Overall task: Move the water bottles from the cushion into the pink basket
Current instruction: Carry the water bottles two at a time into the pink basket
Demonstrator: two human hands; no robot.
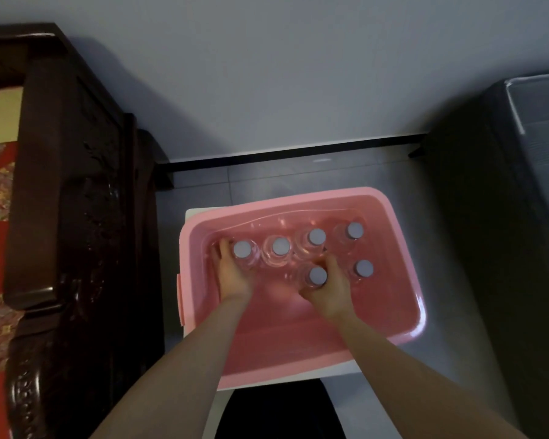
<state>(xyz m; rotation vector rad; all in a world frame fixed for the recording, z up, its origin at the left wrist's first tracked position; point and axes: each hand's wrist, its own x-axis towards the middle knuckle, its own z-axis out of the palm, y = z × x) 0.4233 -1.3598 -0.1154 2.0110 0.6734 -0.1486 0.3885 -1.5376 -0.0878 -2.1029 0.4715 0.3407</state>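
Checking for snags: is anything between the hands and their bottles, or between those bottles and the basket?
Nothing visible. The left hand grips the far-left bottle, the right hand the front-middle bottle; both are inside the pink basket.

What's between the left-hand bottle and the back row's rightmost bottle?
The second bottle and third bottle, both upright in the pink basket; the head view shows it.

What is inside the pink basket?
Six capped water bottles stand in the pink basket. The left hand holds one, the right hand another. The basket floor beneath them is covered.
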